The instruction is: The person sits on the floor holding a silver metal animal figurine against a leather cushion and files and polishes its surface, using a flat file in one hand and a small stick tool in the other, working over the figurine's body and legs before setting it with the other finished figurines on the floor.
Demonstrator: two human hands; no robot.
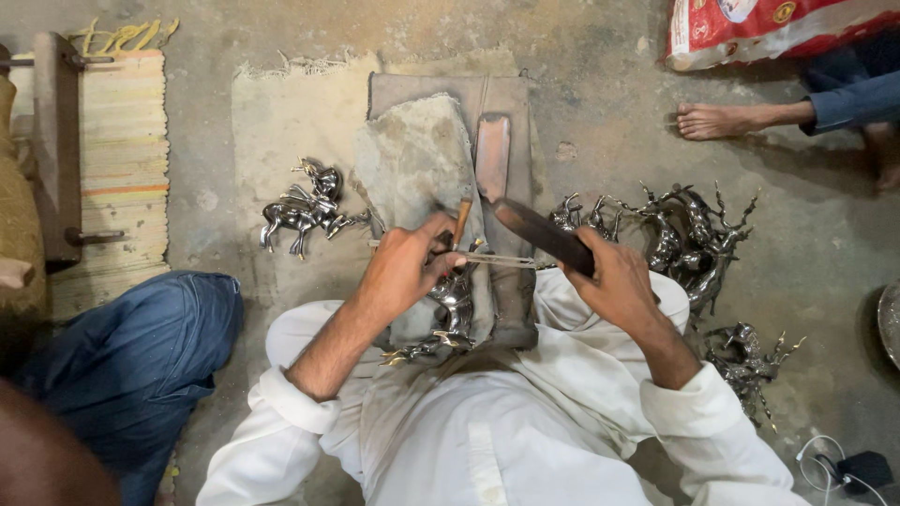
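My left hand (405, 267) grips a thin metal tool with a wooden handle (461, 221), its slim shaft (502, 260) pointing right across a shiny metal deer figurine (452, 309) that lies against a cloth-covered block (417, 164) in front of my lap. My right hand (614, 276) holds a dark flat wooden mallet (542, 234), raised just above the tool's shaft. White sleeves cover both my arms.
Two polished deer figurines (305, 208) lie on the left mat. A pile of several dark unpolished deer (689, 239) sits at right, with one more (745, 356) lower. Another person's bare foot (717, 120) rests at upper right, and a blue-clad knee (141, 356) at left.
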